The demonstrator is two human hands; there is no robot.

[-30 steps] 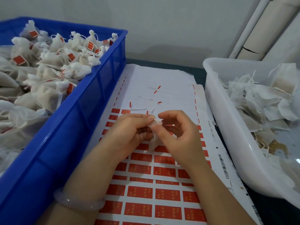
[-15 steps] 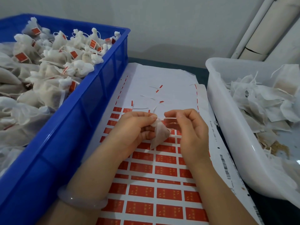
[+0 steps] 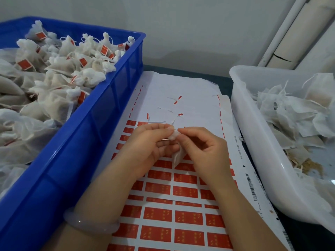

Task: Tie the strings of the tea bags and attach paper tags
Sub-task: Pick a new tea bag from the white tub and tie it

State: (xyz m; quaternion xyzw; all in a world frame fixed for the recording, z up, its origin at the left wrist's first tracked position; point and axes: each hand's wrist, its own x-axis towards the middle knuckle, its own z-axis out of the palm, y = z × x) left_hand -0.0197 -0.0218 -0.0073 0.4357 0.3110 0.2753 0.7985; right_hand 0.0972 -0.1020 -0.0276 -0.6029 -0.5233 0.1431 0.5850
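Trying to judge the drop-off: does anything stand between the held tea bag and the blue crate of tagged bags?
Only the side wall of the blue crate. The tea bag, pinched between the left hand and right hand above the tag sheet, would probably need lifting over it. Nothing else visible intervenes.

Printed marks on the label sheet [image 3: 190,87] and the tags

Right margin of the sheet: a sideways line of print [image 3: 237,147], seemingly "1-1 0802-1600 14458-56", with the digits blurred. Nearer along the same margin is a barcode [image 3: 251,186]; the small print beside it is too blurred to read. The red labels [image 3: 184,191] on the sheet carry pale yellow marks, illegible. Markings on the red tags [image 3: 104,50] of the tea bags [image 3: 59,98] in the blue crate [image 3: 81,151] are too small to read.
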